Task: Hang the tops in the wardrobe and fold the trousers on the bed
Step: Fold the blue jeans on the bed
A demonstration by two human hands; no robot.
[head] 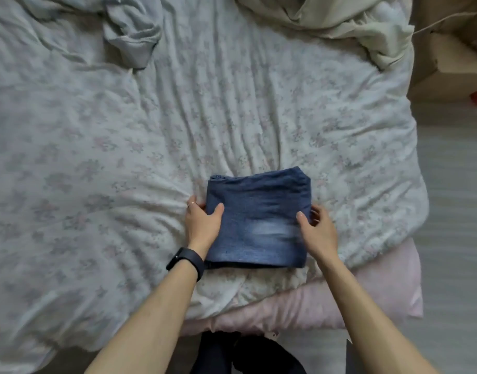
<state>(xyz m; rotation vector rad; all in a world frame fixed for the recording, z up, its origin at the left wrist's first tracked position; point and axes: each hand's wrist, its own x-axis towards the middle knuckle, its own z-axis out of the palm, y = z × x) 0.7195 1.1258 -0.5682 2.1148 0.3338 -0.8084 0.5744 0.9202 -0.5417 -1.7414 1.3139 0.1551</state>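
- At the far side of the floral duvet [96, 157] lie a pale blue garment [132, 36] and a cream garment [340, 20]; a cardboard box [448, 68] stands beside the bed.
- The folded jeans [256, 220] sit near the duvet's front edge.
- The left hand [202, 222] grips their left edge and the right hand [317, 228] their right edge, thumbs on top.

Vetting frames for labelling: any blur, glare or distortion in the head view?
Head view: soft even light, no glare; motion smear on the folded jeans by the right hand; floor streaked; wide-angle bowing along the bed edge.
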